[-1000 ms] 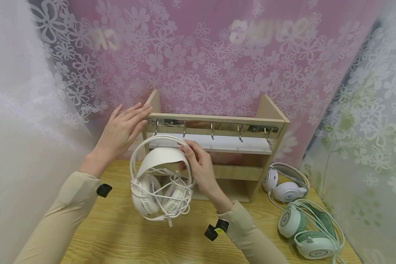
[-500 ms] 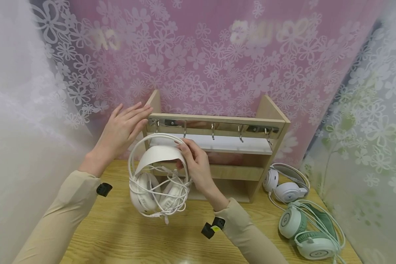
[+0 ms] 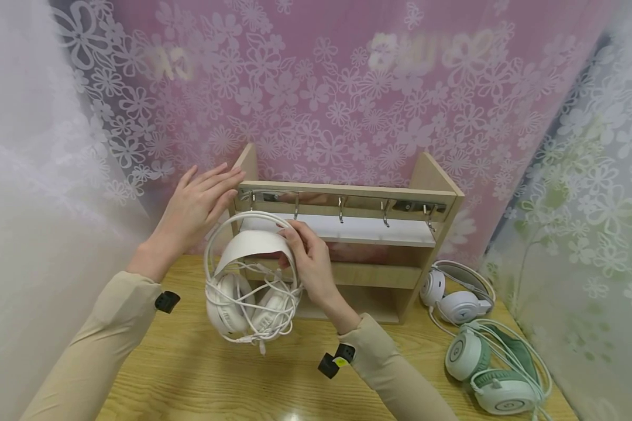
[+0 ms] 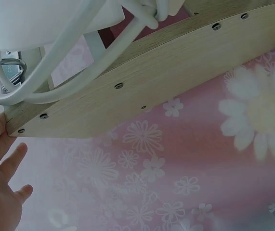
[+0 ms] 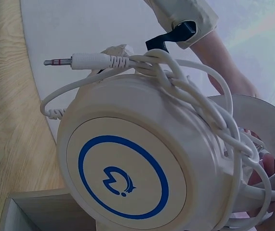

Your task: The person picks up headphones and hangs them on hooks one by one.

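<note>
White headphones (image 3: 250, 244) with their cable wound round them hang upright from my right hand (image 3: 316, 266), which pinches the right side of the headband. They are in front of the shelf's left end, just below the leftmost hook (image 3: 252, 200). Fingers extended, my left hand (image 3: 192, 202) rests on the upper left corner of the wooden shelf (image 3: 379, 276). Seen from the left wrist, the headband tube (image 4: 45, 69) passes near the hook. A round ear cup (image 5: 123, 173) with a blue ring and the cable's plug (image 5: 91, 61) fill the right wrist view.
A metal rail with several hooks (image 3: 341, 209) runs along the shelf's top front. Right of the shelf, a second pair of white headphones (image 3: 458, 305) and green-and-white headphones (image 3: 505, 392) lie on the wooden table (image 3: 232, 386). Floral curtains (image 3: 321, 88) stand behind.
My right hand has moved slightly left and up with the white headphones, bringing the headband nearer the leftmost hook. The left hand stays on the shelf corner.
</note>
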A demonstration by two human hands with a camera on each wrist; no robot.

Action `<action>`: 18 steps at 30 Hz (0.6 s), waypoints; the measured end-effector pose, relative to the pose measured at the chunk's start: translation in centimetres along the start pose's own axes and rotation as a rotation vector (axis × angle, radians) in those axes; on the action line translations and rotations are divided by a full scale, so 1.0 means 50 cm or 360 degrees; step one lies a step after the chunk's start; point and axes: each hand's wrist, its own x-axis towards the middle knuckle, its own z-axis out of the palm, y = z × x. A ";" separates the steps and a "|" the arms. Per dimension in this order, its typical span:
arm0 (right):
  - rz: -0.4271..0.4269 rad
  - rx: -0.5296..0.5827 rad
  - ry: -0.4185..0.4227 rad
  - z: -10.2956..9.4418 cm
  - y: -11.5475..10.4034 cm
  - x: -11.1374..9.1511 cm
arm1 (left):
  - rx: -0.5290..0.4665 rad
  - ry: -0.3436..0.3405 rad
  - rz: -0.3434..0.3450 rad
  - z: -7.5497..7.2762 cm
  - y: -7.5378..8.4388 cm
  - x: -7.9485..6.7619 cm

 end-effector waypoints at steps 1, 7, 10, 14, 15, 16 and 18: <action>-0.0003 -0.0005 0.0000 0.001 0.001 0.000 | 0.0002 0.0000 0.0000 0.000 0.000 0.000; -0.0018 -0.0014 -0.0012 0.001 0.005 0.003 | 0.0006 0.0009 0.0003 0.002 0.000 0.000; -0.0016 -0.0017 -0.0011 0.002 0.007 0.004 | 0.0005 0.0014 0.0004 0.002 0.000 -0.001; -0.0007 -0.0011 -0.0008 0.004 0.009 0.007 | 0.0012 0.0022 0.0006 0.002 0.002 -0.001; -0.0004 -0.0009 -0.0007 0.005 0.009 0.008 | 0.0014 0.0025 0.0006 0.002 0.002 -0.001; -0.0001 -0.0007 -0.0005 0.005 0.009 0.008 | 0.0017 0.0028 0.0007 0.001 0.002 -0.001; 0.0003 -0.0006 -0.0003 0.006 0.009 0.010 | 0.0023 0.0035 0.0008 0.001 0.002 -0.001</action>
